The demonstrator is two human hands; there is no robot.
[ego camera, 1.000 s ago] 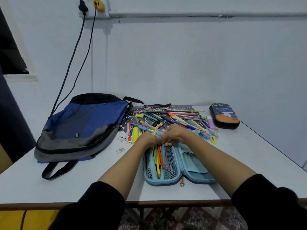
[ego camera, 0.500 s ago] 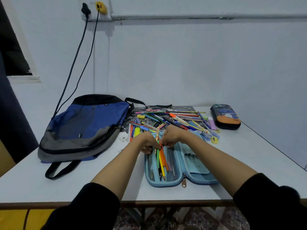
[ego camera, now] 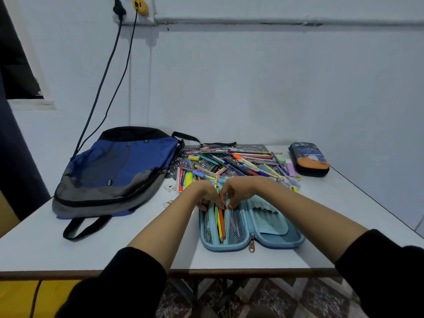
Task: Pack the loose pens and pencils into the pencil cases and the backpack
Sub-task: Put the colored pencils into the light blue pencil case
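Near the front edge of the white counter (ego camera: pixel 68 244) lies the open light-blue zippered pencil case (ego camera: pixel 270 235), both hands (ego camera: pixel 204 193) (ego camera: pixel 238 191) pinching coloured pencils (ego camera: pixel 219 221) into its mesh half, loose pens (ego camera: pixel 238 165) beyond, blue-and-grey backpack (ego camera: pixel 114 171) far left.
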